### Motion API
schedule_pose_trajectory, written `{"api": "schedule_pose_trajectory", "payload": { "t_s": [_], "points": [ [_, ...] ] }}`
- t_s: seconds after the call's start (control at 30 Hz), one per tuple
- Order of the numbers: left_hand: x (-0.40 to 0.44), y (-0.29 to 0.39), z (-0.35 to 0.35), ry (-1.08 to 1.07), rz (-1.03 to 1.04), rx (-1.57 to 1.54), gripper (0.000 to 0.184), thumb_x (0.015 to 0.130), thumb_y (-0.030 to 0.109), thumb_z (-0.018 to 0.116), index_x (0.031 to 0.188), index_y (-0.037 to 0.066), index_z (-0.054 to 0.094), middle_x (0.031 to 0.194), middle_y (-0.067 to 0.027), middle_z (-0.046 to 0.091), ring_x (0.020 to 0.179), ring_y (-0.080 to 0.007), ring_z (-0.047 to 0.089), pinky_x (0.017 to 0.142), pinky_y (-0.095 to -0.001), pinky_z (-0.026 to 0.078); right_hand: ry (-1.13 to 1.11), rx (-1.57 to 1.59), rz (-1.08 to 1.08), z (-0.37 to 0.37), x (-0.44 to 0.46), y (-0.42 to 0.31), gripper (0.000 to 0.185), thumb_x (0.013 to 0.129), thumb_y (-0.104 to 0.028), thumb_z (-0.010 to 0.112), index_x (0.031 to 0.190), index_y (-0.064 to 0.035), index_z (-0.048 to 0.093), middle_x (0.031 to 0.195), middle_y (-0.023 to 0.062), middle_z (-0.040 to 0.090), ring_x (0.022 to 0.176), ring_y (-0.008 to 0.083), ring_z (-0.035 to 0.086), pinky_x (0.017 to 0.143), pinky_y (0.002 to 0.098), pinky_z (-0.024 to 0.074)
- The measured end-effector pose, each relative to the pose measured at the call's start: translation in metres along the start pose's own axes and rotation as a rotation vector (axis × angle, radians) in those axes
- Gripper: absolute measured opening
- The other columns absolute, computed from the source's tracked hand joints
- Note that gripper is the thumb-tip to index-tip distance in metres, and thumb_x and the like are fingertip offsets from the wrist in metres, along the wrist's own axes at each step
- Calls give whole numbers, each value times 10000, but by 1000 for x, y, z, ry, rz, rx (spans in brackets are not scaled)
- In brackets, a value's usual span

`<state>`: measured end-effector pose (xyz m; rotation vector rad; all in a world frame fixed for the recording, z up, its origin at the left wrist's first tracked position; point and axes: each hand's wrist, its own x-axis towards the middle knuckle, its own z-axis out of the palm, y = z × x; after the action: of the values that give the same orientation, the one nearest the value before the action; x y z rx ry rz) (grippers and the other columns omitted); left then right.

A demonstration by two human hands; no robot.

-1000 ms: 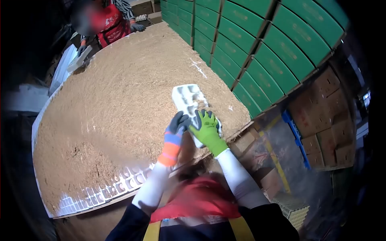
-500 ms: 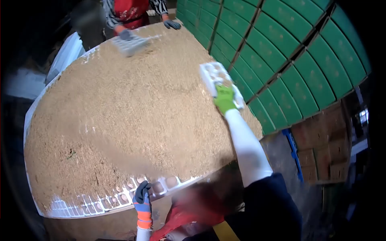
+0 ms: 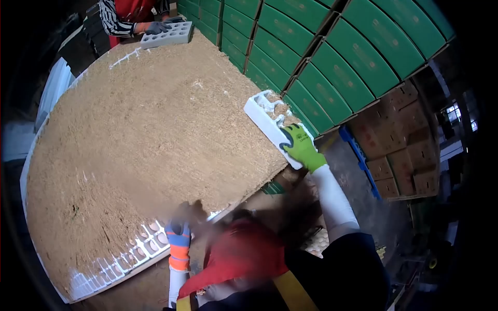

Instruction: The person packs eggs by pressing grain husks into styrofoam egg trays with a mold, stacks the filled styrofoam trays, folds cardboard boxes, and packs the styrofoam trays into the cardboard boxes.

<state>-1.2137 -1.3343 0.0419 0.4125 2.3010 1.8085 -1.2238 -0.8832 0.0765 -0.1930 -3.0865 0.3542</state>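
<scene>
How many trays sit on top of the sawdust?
2: one white tray at the right hand, beside the green boxes; one grey tray under a co-worker's hand at the far end. Others may be hidden under the sawdust.

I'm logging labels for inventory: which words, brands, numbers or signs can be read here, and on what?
None can be read.
Green boxes: faint printed marks, too small and blurred.
Green glove on the right hand: small dark lettering, too blurred.
Brown cartons: faint reddish marks, too blurred.
</scene>
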Motion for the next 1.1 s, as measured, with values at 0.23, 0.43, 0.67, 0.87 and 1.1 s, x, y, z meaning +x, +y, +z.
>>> {"api": "schedule_pose_trajectory", "payload": {
  "t_s": [0.23,0.43,0.67,0.87,1.1],
  "points": [
    [8,25,96,-198,89,106,354,797,-6,561,1150,23,585,1028,-126,637,989,-254,594,889,-335,442,7,253,-266,-14,-42,-40,567,777,-255,662,1277,-66,472,1244,193,495,1197,351,444,1024,436,333],
    [22,35,146,-309,348,550,466,789,236,599,1233,110,529,1204,-151,532,1148,-336,464,976,-436,365,24,180,-12,22,-26,-18,501,782,-320,647,1191,-51,542,1178,149,548,1146,349,461,944,463,379],
    [-4,8,108,105,-22,989,665,699,341,674,1302,155,463,1367,-215,347,1258,-459,272,1046,-565,202,-167,-203,-78,56,5,-138,464,798,-344,589,1165,-64,544,1168,157,544,1079,410,474,882,528,398],
    [-63,-10,59,353,-153,982,816,680,328,710,1369,64,363,1350,-204,362,1253,-401,318,1038,-496,249,110,-388,-620,80,-15,-241,373,800,-264,554,1123,-77,541,1084,140,552,964,329,510,756,467,434],
    [-81,-13,49,399,-198,865,657,727,312,695,1298,84,461,1324,-242,397,1206,-417,371,1007,-482,308,176,259,-917,102,22,-216,547,760,-249,656,1247,-51,504,1287,198,468,1207,365,430,1018,519,299]
  ]
}}
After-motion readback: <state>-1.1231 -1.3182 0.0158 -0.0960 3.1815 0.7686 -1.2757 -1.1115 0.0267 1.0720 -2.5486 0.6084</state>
